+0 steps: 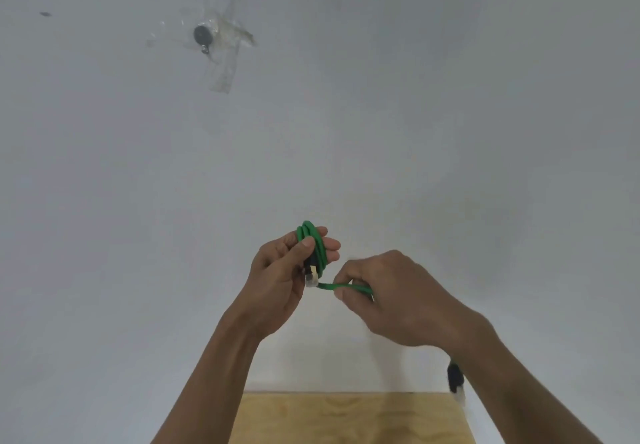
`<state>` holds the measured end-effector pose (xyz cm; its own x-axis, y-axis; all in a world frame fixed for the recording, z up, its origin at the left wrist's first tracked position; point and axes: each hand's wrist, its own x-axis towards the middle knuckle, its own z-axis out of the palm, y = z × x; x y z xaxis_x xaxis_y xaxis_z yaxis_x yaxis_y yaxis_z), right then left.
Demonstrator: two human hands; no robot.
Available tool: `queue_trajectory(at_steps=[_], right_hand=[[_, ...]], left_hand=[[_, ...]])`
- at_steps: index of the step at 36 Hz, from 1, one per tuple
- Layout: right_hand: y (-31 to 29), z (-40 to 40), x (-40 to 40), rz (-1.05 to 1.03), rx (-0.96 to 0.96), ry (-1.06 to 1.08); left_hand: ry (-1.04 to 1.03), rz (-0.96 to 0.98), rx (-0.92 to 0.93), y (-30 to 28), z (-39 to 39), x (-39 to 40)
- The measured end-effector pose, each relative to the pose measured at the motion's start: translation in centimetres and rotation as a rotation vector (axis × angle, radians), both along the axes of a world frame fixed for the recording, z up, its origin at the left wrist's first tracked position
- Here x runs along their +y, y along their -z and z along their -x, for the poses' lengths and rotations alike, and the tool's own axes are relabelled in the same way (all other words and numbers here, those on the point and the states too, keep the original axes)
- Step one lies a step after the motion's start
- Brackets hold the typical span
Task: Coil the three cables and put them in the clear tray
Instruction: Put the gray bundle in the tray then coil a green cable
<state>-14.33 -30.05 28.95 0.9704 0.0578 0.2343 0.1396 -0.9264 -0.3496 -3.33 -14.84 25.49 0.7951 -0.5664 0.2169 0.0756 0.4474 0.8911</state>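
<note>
A green cable is wound in several loops around the fingers of my left hand, whose thumb presses the loops down. One clear plug end hangs by that palm. My right hand pinches the free green strand just right of the loops. The cable's other end, a black and white plug, dangles below my right wrist. Both hands are raised in front of a white wall. The clear tray and the other two cables are out of view.
A light wooden tabletop shows at the bottom edge, below my forearms. On the white wall, upper left, a small dark round object is stuck under strips of clear tape.
</note>
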Motion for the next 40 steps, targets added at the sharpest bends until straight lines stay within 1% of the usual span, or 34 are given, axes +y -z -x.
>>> queue_trajectory(at_steps=[4,7,12,16,22,24,27,34,38,40], right_hand=[[-2.1,-0.1,-0.2,0.086,-0.081,-0.031],[-3.8,-0.7,-0.6,0.092,-0.069,-0.061],[-4.9,-2.3,-2.1,-0.179,0.004,-0.178],[-5.0,-3.1,-2.5,-0.281,0.018,-0.275],[-4.7,-4.6,-3.7,-0.419,0.024,-0.279],[-4.2,-5.0,-4.0,-0.488,0.058,-0.294],[-3.3,-5.2,-4.2,-0.613,0.091,-0.325],[0.0,-6.0,-4.6,-0.995,0.15,-0.425],[1.4,-6.3,-5.6,-1.131,0.252,-0.502],[1.8,-6.1,-5.8,-1.143,0.233,-0.482]], left_hand=[[0.078,-0.104,-0.042,0.2,0.4,0.3],[0.153,-0.198,-0.136,0.6,0.9,0.5],[0.242,-0.255,-0.174,0.7,2.1,0.6],[0.267,-0.282,-0.173,0.4,2.6,0.6],[0.274,-0.28,-0.137,0.6,3.2,0.7],[0.277,-0.263,-0.158,0.7,3.5,0.6],[0.277,-0.18,-0.164,0.6,4.0,0.5],[0.301,-0.012,-0.119,1.0,4.2,0.3],[0.262,0.078,-0.06,0.7,4.4,0.3],[0.214,0.085,-0.05,0.6,4.2,0.4]])
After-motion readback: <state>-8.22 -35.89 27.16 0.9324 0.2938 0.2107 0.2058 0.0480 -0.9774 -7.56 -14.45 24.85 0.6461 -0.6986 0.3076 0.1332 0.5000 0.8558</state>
